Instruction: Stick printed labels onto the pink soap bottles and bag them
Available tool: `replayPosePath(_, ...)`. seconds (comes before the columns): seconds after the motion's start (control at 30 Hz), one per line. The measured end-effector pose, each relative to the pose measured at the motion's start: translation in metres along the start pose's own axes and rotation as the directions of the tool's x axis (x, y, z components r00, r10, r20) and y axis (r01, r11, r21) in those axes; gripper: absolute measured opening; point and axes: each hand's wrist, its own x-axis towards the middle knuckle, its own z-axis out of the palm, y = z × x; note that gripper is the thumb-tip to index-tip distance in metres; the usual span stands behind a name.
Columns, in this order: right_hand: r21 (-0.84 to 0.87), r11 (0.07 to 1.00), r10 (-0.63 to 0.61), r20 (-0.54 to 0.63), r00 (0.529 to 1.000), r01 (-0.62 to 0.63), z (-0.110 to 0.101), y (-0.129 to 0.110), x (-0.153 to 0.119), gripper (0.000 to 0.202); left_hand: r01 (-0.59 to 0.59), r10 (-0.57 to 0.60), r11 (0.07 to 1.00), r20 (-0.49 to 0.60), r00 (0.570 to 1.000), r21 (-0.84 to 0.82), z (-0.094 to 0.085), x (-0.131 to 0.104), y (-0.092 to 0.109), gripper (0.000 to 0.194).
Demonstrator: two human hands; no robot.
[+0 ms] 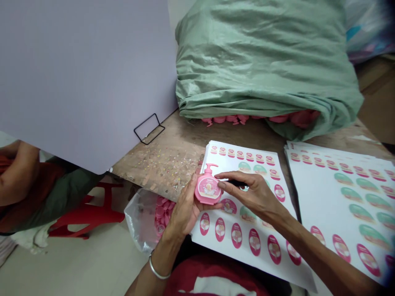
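Observation:
My left hand (186,209) holds a small pink pump bottle (208,190) upright over the near stack of sticker sheets. An oval label with a small figure covers the bottle's front. At the bottle's right edge is my right hand (251,189), its thumb and index finger brought close together beside the label; a dark object shows between them and I cannot make out what they grip. Under both hands lies the sticker sheet stack (240,255), printed with pink ovals, green shapes and small pink labels.
A second sheet stack (324,197) lies right. Behind, a green sack (265,61) covers pink pieces. A pale panel (86,74) with a wire stand (149,129) is left. Below are a plastic bag (140,218) of pink parts, a red stool (92,213) and a person's arm (20,176).

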Motion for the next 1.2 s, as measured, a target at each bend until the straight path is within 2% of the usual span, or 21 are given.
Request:
replayPosePath(0.33, 0.0, 1.0, -0.011, -0.018, 1.0, 0.011, 0.0032, -0.0001, 0.0035, 0.021, -0.016, 0.014, 0.998, 0.032, 0.999, 0.064, -0.0004, -0.0001, 0.0028, 0.043)
replayPosePath(1.07, -0.015, 1.0, -0.022, -0.049, 0.999, 0.021, 0.0064, -0.0013, 0.005, 0.02, -0.002, 0.0, 0.998, 0.022, 1.0, 0.057, 0.0013, -0.0007, 0.0074, 0.047)
replayPosePath(1.2, -0.024, 0.999, -0.039, -0.054, 0.998, 0.038, 0.0065, -0.0024, 0.0065, 0.019, -0.01, 0.008, 0.999, 0.047, 0.999, 0.047, 0.0012, -0.0015, 0.0084, 0.048)
